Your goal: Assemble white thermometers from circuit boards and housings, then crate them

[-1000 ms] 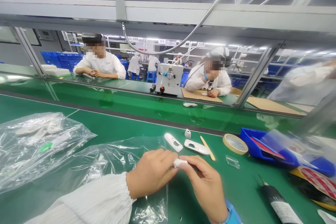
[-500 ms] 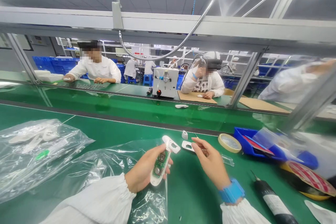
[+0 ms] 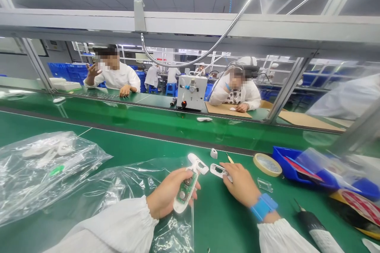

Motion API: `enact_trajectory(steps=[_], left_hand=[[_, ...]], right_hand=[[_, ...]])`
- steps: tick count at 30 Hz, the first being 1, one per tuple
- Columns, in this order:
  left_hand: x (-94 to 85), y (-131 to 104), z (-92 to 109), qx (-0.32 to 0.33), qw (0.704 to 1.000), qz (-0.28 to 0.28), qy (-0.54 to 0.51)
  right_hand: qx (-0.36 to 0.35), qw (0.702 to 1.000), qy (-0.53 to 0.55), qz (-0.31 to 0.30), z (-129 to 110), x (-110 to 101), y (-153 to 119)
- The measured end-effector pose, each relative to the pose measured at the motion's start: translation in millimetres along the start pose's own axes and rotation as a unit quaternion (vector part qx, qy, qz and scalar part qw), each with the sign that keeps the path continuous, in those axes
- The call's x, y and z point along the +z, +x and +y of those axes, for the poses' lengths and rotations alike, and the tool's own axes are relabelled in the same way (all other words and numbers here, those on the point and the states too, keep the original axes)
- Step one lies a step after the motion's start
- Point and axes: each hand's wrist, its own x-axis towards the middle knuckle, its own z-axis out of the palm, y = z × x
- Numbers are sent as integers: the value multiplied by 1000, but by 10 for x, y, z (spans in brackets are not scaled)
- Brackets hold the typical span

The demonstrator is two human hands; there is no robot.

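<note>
My left hand (image 3: 172, 189) is closed around a white casing (image 3: 180, 204) with a green circuit board (image 3: 184, 190) showing inside. At the casing's upper end is a white piece (image 3: 198, 164) with an opening. To the right, my right hand (image 3: 242, 184) is closed on a white frame-shaped cover (image 3: 218, 170), fingertips at its right end. A thin tool with a pale handle (image 3: 229, 158) lies just beyond those fingers. A small white cap (image 3: 213, 153) stands on the green table (image 3: 225, 221) behind the cover.
Clear plastic bags (image 3: 97, 189) spread over the left side, one holding white parts. To the right are a tape roll (image 3: 267, 165), a small clear piece (image 3: 265, 185), a blue bin (image 3: 297, 172) and an electric screwdriver (image 3: 314, 227). People in white work beyond the green belt (image 3: 142, 120).
My right hand has come down onto the white cover and closed on it; the thin tool now lies beyond its fingers. The view has shifted slightly. A person across has raised one hand.
</note>
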Motion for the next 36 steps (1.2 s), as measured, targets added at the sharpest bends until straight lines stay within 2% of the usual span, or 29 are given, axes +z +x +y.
enact_trajectory(steps=[8, 13, 16, 20, 25, 30, 34, 36], left_hand=[[-25, 22, -34, 8, 1000, 20, 3], [-11, 31, -30, -31, 997, 18, -70], [-1, 27, -23, -34, 994, 15, -107], [5, 34, -10, -26, 991, 19, -130], [1, 55, -20, 2, 985, 1, -171], [-12, 60, -61, 36, 980, -44, -193], [-26, 67, -64, 45, 981, -51, -181], [-36, 76, -62, 48, 982, -51, -175]], right_hand=[[9, 999, 37, -3, -19, 2, -59], [24, 989, 144, 25, -5, -4, -60], [54, 966, 246, 58, -62, -41, -93], [111, 901, 414, 64, -255, -80, -165], [157, 800, 579, 4, -518, -75, -216], [191, 699, 689, -37, -609, -73, -250], [223, 629, 743, -52, -618, -63, -263], [240, 585, 772, -63, -619, -68, -260]])
